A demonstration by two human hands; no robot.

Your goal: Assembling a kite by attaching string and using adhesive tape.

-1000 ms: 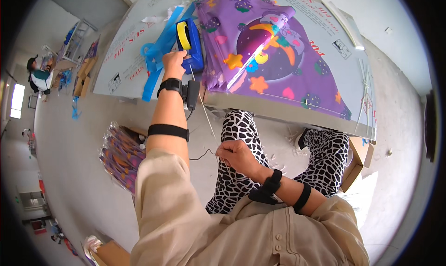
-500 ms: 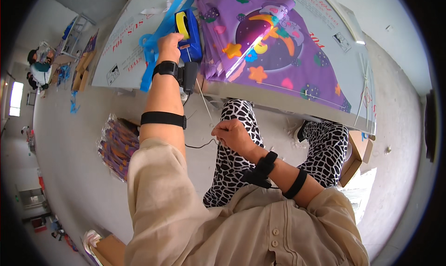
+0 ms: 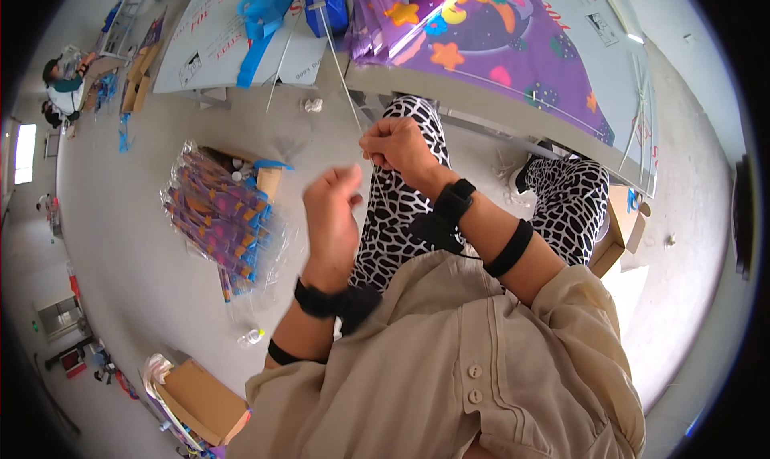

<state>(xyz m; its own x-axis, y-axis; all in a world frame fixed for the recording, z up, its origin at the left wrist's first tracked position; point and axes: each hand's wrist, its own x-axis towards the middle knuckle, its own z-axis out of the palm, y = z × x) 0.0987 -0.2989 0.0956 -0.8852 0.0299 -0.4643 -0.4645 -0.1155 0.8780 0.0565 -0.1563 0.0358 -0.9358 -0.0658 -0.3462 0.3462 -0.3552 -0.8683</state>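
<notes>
Here the right hand [image 3: 397, 148] pinches a thin white rod [image 3: 341, 66]; the left hand [image 3: 330, 210], curled and empty, sits just beside. Light, springy, likely best gripped near its end.

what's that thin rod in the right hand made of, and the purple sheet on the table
Thin rod: probably fibreglass or plastic; pale, smooth, very slender, pinched in the right hand.
Purple sheet: likely thin plastic film or light synthetic cloth; glossy, brightly printed, lying flat on the table.
</notes>
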